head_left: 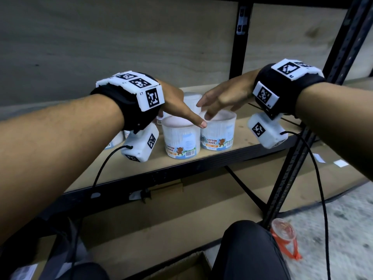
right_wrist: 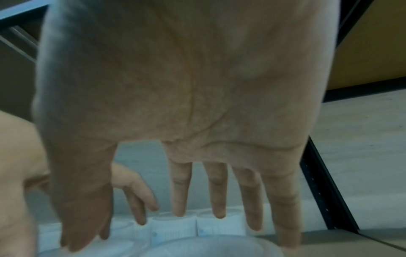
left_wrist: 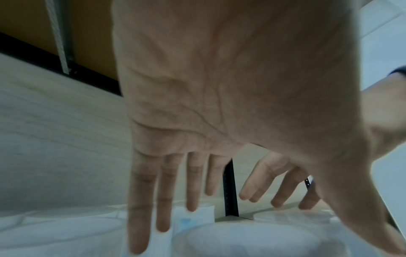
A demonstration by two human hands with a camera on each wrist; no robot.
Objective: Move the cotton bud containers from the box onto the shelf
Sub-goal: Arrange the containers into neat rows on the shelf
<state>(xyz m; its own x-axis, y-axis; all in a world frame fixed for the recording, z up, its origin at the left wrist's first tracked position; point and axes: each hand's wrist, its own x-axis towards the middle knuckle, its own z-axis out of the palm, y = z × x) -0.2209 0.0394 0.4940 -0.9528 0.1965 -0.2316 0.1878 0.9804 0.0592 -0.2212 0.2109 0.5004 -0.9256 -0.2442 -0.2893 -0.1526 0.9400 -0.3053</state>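
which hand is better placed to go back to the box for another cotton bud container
Probably left. Both hands are open over the containers on the shelf, holding nothing; the box lies low, nearer the left forearm.

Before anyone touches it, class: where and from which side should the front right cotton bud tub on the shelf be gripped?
Grip the front right tub round its upper wall, just under the lid, coming from above. It stands upright and round, its left side close against the neighbouring tub, so a side approach looks cramped. The right hand is open above it, probably best placed.
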